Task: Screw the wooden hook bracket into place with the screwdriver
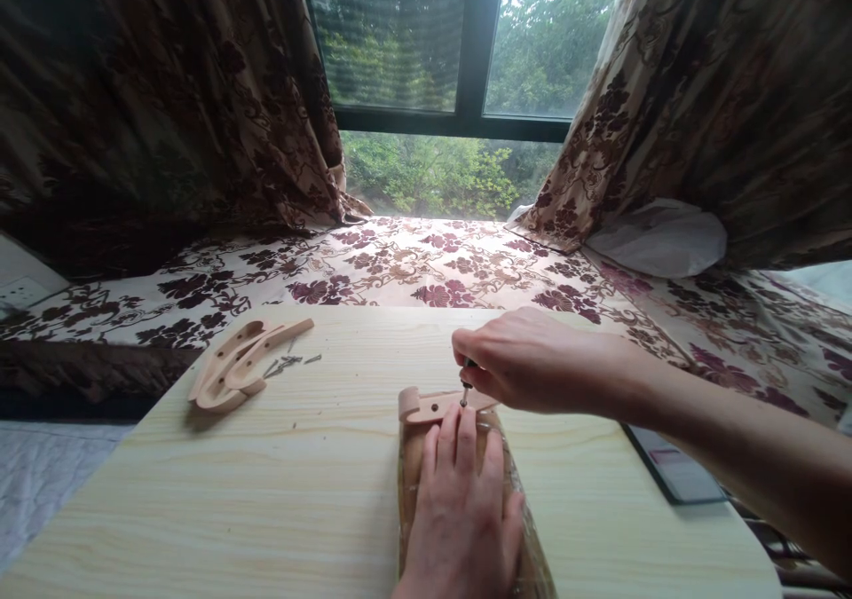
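My right hand [532,359] is closed around the handle of a screwdriver [465,392], most of which the fingers hide. Its thin metal shaft points down at a dark hole or screw head in a pale wooden bracket [416,409] with a curled end. The bracket lies across the top end of a long brown piece wrapped in clear plastic [409,470]. Flat over that piece rests my left hand [466,501], fingers stretched out, with two fingertips touching the bracket near the screwdriver tip.
On the light wooden table [299,501], more curved wooden brackets [232,368] lie at the left beside several loose screws [283,366]. A dark-edged flat device [672,466] sits at the right edge. Beyond is a flowered cloth surface [439,266] beneath a window.
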